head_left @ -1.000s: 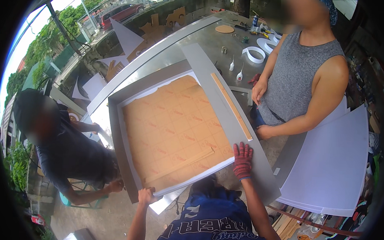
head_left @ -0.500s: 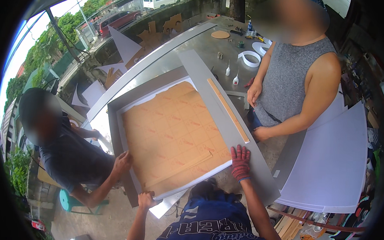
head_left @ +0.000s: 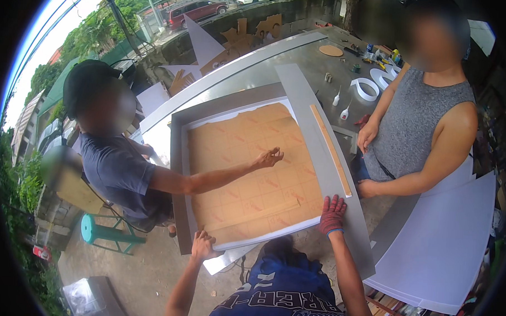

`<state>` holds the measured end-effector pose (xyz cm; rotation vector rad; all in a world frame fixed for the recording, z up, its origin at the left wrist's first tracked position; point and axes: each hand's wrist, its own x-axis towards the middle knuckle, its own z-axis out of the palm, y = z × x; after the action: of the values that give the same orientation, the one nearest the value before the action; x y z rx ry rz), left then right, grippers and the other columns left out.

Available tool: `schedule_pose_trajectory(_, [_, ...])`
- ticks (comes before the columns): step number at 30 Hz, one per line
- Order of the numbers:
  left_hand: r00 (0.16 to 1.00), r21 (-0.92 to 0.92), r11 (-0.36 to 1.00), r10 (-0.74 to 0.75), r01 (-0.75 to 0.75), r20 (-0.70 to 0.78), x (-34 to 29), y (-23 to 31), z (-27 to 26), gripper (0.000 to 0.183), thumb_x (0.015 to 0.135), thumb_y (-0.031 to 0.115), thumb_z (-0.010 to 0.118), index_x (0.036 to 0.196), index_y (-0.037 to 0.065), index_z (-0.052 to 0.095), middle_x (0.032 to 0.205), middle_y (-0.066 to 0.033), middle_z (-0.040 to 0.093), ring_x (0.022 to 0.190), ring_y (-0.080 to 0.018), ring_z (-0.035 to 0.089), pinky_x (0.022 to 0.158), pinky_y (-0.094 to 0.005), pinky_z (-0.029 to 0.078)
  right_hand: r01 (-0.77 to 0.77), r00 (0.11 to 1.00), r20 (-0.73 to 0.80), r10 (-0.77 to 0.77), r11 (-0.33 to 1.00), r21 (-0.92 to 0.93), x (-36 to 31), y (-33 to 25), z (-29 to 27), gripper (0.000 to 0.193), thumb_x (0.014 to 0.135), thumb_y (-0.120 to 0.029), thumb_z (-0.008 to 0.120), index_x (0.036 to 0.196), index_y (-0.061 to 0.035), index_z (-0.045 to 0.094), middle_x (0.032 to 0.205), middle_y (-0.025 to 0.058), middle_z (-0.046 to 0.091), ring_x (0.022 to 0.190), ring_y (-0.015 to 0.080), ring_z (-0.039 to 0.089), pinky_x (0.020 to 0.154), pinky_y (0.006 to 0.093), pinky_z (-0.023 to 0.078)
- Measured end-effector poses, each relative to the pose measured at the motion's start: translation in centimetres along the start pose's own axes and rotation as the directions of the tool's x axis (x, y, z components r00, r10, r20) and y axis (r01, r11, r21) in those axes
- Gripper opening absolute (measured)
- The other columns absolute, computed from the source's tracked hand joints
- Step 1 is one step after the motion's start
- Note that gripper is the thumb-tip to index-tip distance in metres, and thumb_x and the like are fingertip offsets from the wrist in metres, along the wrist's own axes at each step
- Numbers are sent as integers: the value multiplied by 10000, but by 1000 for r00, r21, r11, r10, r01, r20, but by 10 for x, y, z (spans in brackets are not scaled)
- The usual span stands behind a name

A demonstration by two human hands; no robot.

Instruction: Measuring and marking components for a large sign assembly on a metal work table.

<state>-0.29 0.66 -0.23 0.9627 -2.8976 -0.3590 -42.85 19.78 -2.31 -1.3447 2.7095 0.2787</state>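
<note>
A large shallow grey frame [head_left: 178, 155] lies in front of me, partly on the metal table. Brown protective paper [head_left: 258, 175] covers its inner panel, bordered by a white rim. My left hand [head_left: 203, 245] is bare and closed over the near left corner. My right hand [head_left: 333, 215], in a red-and-black knit glove, lies with fingers stretched over the wide grey right side near the near corner. A thin wooden strip [head_left: 331, 150] rests along that side. From the left, a co-worker's hand [head_left: 268, 158] reaches above the brown paper, its fingertips bent together.
Another person [head_left: 418, 130] stands at the right, beside white curved sheets [head_left: 439, 242]. Glue bottles [head_left: 344, 113], white rings [head_left: 364, 89] and small tools lie on the metal table [head_left: 239, 79]. A teal stool [head_left: 111, 234] stands behind the left co-worker.
My view has swung left, so the scene sits further right. The left co-worker has let go of the frame's left side and stretched an arm over the brown paper. My hands keep their places.
</note>
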Motion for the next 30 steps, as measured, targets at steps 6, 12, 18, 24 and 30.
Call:
schedule_pose_trajectory(6, [1000,-3,1000,-18,18,7,3,-3,1,396,507,406,750,680,60,666,732,-76,657,896,-233,553,890,-368,357,24,990,135,-35,996,84,3,-3,-24,923,733,-382,559,1442,4,113,1469,331,79,1354,528,43,1080,616,6])
schedule_pose_trajectory(12, [1000,-14,1000,12,-12,4,5,-6,5,396,502,395,763,684,59,663,752,-74,654,905,-244,549,901,-383,359,-8,980,199,-6,997,71,4,-5,-34,904,753,-374,533,1455,-17,89,1479,325,53,1358,526,25,1079,616,-5])
schedule_pose_trajectory(18, [1000,-18,1000,16,-16,-6,3,-7,6,381,493,378,775,676,65,659,735,-79,648,881,-251,545,864,-384,376,-6,976,219,-15,996,93,-1,-9,-52,859,772,-354,516,1453,-14,117,1480,323,46,1359,525,18,1082,611,-4])
schedule_pose_trajectory(24, [999,-10,999,33,-33,-12,2,-13,12,377,510,384,761,682,64,660,750,-84,654,885,-253,545,853,-390,377,-51,984,177,33,994,98,2,-12,-42,814,792,-319,489,1449,-5,125,1475,333,47,1350,541,20,1079,616,-2])
schedule_pose_trajectory(30, [1000,-7,1000,20,-21,-9,1,-13,11,371,523,389,753,688,66,674,762,-75,664,871,-254,555,837,-400,379,-59,993,110,46,992,111,5,-11,-27,758,810,-283,462,1441,4,154,1464,347,70,1339,559,44,1072,628,8])
